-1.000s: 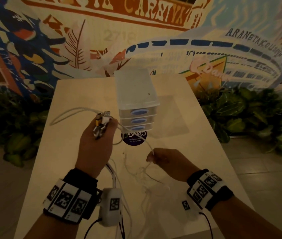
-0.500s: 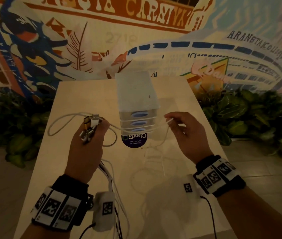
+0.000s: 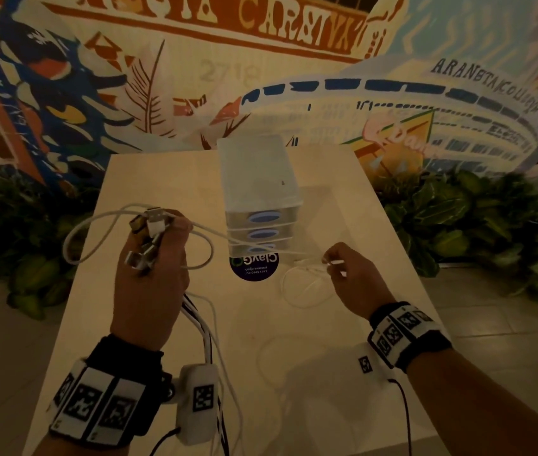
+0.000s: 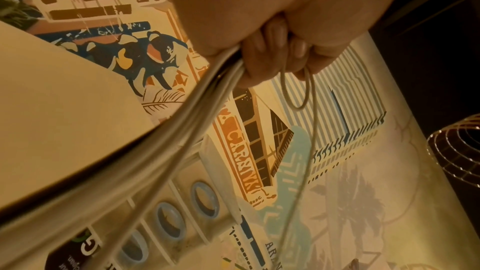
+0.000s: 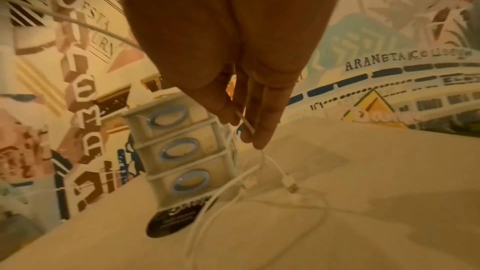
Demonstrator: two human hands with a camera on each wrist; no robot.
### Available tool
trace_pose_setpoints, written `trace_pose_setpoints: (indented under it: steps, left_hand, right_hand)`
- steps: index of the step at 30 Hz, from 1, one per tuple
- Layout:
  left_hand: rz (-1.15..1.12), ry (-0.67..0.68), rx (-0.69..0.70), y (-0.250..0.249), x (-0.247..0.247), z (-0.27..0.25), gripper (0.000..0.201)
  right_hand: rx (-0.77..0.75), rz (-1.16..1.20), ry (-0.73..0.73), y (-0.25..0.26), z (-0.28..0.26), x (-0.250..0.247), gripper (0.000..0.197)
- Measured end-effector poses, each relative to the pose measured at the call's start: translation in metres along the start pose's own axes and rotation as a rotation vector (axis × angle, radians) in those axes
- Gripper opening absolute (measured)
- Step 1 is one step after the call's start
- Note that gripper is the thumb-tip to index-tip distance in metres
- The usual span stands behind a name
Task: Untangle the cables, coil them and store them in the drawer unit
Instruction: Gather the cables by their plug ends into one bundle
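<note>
My left hand (image 3: 157, 248) grips a bundle of white and dark cables (image 4: 182, 130) above the table, fingers (image 4: 272, 56) curled round them. Several USB plugs (image 3: 149, 227) stick up out of the fist. One thin white cable (image 3: 244, 240) runs from that fist across the front of the drawer unit (image 3: 257, 179) to my right hand (image 3: 330, 262). The right hand pinches this cable between thumb and fingers (image 5: 262, 130). Its plug end (image 5: 291, 184) hangs down onto the table, beside a loose loop (image 3: 307, 289). All three drawers (image 5: 182, 149), with blue oval handles, are closed.
The cream table (image 3: 343, 199) stands against a painted mural wall, with leafy plants (image 3: 478, 218) on both sides. A dark round sticker (image 3: 253, 268) lies in front of the drawer unit. More cable strands (image 3: 208, 337) hang from my left hand toward the near edge.
My right hand rose from the table's middle to the right of the drawer unit, drawing one white cable out, then dropped slightly. The left hand shifted a little left with its bundle.
</note>
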State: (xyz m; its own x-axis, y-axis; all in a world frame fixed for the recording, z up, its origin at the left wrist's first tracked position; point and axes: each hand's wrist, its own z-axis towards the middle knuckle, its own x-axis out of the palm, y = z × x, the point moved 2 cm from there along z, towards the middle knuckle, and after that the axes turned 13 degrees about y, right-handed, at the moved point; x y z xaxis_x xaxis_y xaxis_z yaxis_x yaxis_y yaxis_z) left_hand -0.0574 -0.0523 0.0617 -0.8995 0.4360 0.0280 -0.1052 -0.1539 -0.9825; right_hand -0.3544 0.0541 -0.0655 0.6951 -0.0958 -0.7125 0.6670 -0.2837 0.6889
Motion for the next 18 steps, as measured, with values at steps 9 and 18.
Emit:
trace_pose_setpoints:
  steps: [9, 18]
  left_hand:
    - [0.033, -0.025, 0.064, -0.006, -0.009, 0.001, 0.038]
    - [-0.057, -0.028, 0.006, -0.004, -0.009, 0.006, 0.028]
  right_hand:
    - [0.144, 0.234, -0.020, -0.008, -0.007, -0.009, 0.027]
    - [0.088, 0.026, 0.248, -0.004, -0.049, -0.026, 0.023]
